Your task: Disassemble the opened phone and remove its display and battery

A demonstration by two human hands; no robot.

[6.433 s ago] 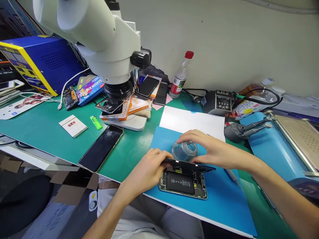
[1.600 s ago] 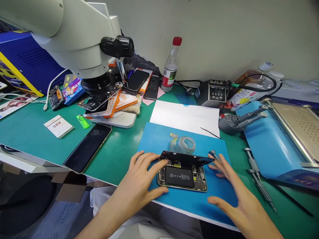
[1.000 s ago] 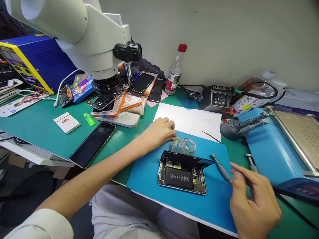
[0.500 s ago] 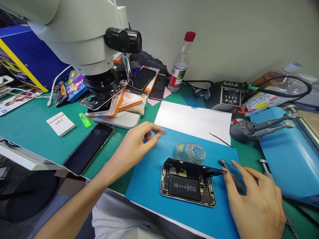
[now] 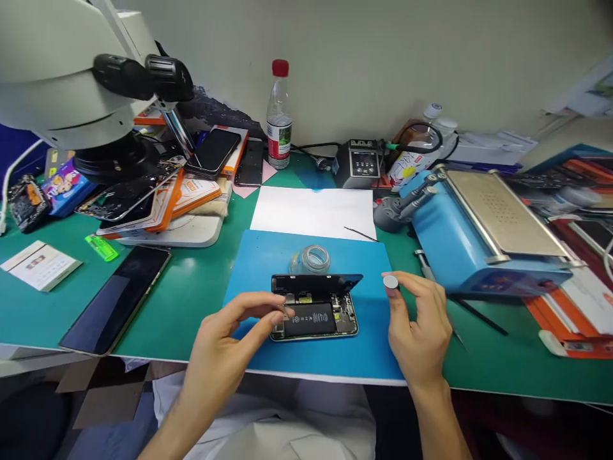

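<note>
An opened phone (image 5: 313, 321) lies on the blue mat (image 5: 306, 361), its black battery showing. Its screen (image 5: 313, 283) stands raised along the far edge, in front of a clear glass jar (image 5: 317, 257). Over the phone's left end, my left hand (image 5: 230, 345) is closed in a pinch on a small thin piece, whose kind is too small to make out. Right of the phone, my right hand (image 5: 421, 319) is closed round a screwdriver (image 5: 391, 282). The round silver end cap faces me and the rest is mostly hidden by the fingers.
A microscope (image 5: 71, 83) stands at the left above stacked phones and boxes. A dark phone (image 5: 119, 297) lies left of the mat. White paper (image 5: 313, 207) and a water bottle (image 5: 280, 121) are behind. A blue machine with a metal plate (image 5: 502, 211) stands right.
My view has swung right. My left hand has moved from beside the jar to over the phone. My right hand has taken up the screwdriver from the mat, and the screen stands more upright.
</note>
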